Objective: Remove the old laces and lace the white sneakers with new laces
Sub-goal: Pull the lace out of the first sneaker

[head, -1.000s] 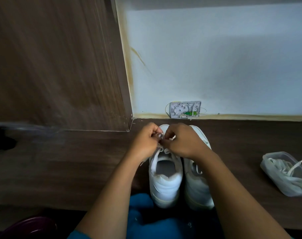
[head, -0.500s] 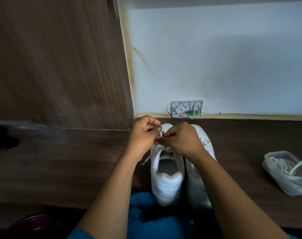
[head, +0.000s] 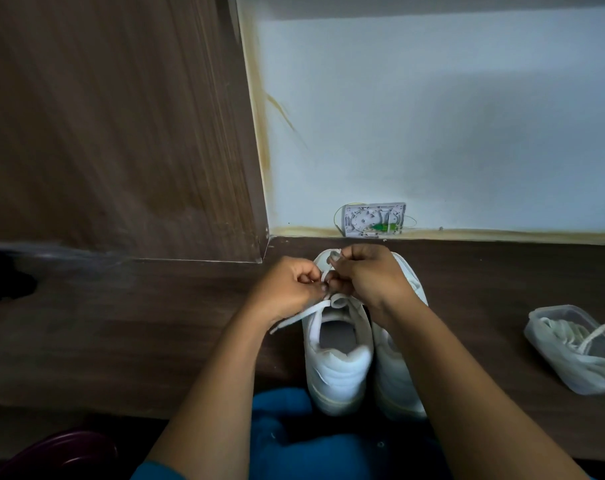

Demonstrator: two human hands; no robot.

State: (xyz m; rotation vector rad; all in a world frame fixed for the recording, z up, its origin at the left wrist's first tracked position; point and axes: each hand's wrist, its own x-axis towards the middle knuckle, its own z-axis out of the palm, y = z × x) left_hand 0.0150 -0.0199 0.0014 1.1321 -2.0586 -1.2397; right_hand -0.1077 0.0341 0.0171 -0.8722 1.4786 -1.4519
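Two white sneakers stand side by side on the dark wooden desk, heels toward me: the left sneaker (head: 337, 368) and the right sneaker (head: 396, 375), which my right forearm partly hides. Both hands meet over the left sneaker's front. My left hand (head: 287, 289) pinches the white lace (head: 296, 318), whose loose end trails off to the left of the shoe. My right hand (head: 373, 277) is closed on another part of the same lace, with a lace tip showing between its fingers. The eyelets are hidden under my hands.
A clear plastic container (head: 576, 351) with several white laces sits at the right on the desk (head: 121, 334). A small white wall box (head: 373, 220) is behind the shoes. A wooden panel (head: 121, 133) rises at the left. A dark rounded object (head: 55, 455) is at the bottom left.
My hands have worked the lace: the right hand lifted slightly toward the toe, and a loose lace end now hangs out to the left of the shoe.
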